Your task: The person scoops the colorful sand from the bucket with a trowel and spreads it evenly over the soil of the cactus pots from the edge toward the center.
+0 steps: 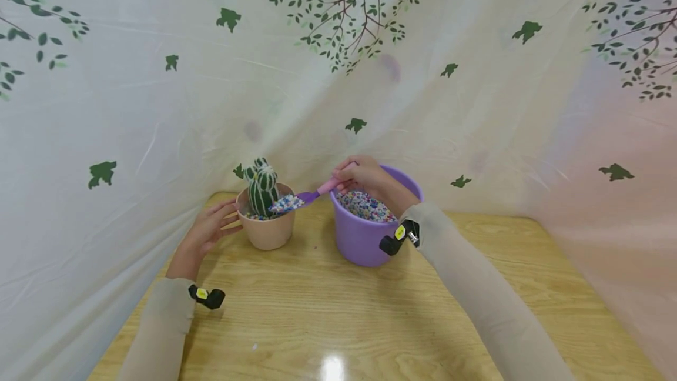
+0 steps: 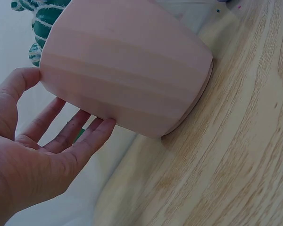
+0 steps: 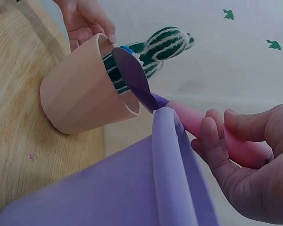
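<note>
A green cactus (image 1: 261, 191) with white stripes stands in a peach flowerpot (image 1: 268, 234) on the left of the table. My left hand (image 1: 214, 225) touches the pot's left side with its fingertips, fingers spread and fairly straight. The right hand (image 1: 365, 174) grips the pink handle of a small trowel (image 3: 198, 120) with a purple blade. Coloured pebbles (image 1: 287, 203) are heaped on that blade, which is over the pot's right rim beside the cactus. Below the right hand stands a purple bucket (image 1: 365, 243) holding many more coloured pebbles (image 1: 367, 206).
The wooden table (image 1: 296, 310) carries both containers near its back edge. A few stray pebbles (image 3: 31, 156) lie on it. Behind hangs a pale curtain (image 1: 296, 93) printed with leaves and branches, close to the pot and bucket.
</note>
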Motion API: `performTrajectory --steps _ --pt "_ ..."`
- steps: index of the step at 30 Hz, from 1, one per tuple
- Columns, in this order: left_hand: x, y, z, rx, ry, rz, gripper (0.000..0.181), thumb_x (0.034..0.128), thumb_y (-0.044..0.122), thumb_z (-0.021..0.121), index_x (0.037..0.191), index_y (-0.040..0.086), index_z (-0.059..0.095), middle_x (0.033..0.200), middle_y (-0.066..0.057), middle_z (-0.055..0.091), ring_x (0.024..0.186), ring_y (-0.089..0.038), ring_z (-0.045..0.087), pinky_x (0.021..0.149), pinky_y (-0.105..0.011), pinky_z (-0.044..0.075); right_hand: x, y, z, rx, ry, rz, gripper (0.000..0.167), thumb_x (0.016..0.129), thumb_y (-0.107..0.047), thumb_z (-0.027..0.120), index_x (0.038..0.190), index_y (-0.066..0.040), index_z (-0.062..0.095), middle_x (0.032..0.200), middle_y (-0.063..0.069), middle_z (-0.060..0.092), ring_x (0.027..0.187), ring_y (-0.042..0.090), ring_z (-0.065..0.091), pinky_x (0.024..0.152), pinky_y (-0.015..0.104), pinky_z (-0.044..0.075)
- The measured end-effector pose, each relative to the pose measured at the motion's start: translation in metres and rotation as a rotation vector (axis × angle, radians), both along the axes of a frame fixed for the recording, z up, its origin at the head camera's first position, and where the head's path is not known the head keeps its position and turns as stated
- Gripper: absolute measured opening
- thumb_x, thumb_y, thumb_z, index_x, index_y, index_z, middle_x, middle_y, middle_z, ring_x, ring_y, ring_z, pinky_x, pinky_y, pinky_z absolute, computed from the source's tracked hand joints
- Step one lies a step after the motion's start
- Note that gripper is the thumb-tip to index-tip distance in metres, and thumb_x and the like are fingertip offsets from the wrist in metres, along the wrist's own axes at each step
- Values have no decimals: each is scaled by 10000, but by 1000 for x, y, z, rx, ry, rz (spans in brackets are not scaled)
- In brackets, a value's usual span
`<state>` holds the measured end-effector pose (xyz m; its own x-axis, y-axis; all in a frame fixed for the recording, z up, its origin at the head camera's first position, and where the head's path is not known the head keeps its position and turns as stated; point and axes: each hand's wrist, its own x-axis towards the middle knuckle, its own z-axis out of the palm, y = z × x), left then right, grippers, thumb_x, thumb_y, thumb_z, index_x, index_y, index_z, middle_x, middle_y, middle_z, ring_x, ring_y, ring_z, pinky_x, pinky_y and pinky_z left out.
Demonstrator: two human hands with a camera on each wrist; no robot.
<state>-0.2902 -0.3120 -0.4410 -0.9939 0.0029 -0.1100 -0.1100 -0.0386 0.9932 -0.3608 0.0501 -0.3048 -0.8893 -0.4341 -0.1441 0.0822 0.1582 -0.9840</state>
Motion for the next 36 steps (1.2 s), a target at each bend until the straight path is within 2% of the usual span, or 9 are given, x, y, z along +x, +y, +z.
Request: performTrajectory --steps 6,11,18,22,27,29,36 --pt "-1 1 0 7 -9 3 700 1046 367 575 1603 50 292 1523 -68 451 1170 -102 593 1149 -493 442 1 -3 1 13 -4 -5 67 981 -5 628 1033 13 589 720 68 715 589 153 651 629 281 593" --pt "-1 1 0 1 -6 1 698 1048 371 569 1605 56 289 1548 -88 429 1194 -117 584 1140 -476 457 3 -4 3 20 0 3 52 983 2 623 1025 12 595 714 68 716 580 147 648 626 280 598" --pt "1 0 0 9 3 3 704 1039 362 591 1596 41 304 1430 5 529 1160 -102 603 1068 -405 532 6 -5 5 20 0 4 55 982 7 623 1028 20 596 707 67 706 568 140 650 599 262 590" --pt "-1 0 -1 5 -4 5 702 1044 372 578 1602 54 295 1553 -78 436 1224 -140 583 1069 -396 532 5 -5 5 20 0 9 63 977 10 626 1033 21 598 710 65 712 572 139 650 611 269 593" --pt "-4 -2 -4 5 -8 6 700 1047 376 571 1606 63 288 1568 -76 416 1219 -132 582 1060 -389 539 4 -6 6 26 1 7 71 973 6 634 1032 15 596 724 70 720 580 144 649 610 272 594" --pt "-4 -2 -4 4 -6 3 698 1049 370 569 1607 62 286 1561 -68 425 1211 -125 582 1068 -394 533 4 -6 6 28 0 5 67 974 4 635 1028 12 596 724 72 721 579 146 648 610 274 595" --pt "1 1 -1 -6 -3 -7 714 1049 396 560 1613 70 269 1649 -143 308 1360 -230 500 1075 -372 528 4 -6 5 25 -5 7 58 985 -15 631 1027 5 596 711 68 716 569 144 645 607 276 597"
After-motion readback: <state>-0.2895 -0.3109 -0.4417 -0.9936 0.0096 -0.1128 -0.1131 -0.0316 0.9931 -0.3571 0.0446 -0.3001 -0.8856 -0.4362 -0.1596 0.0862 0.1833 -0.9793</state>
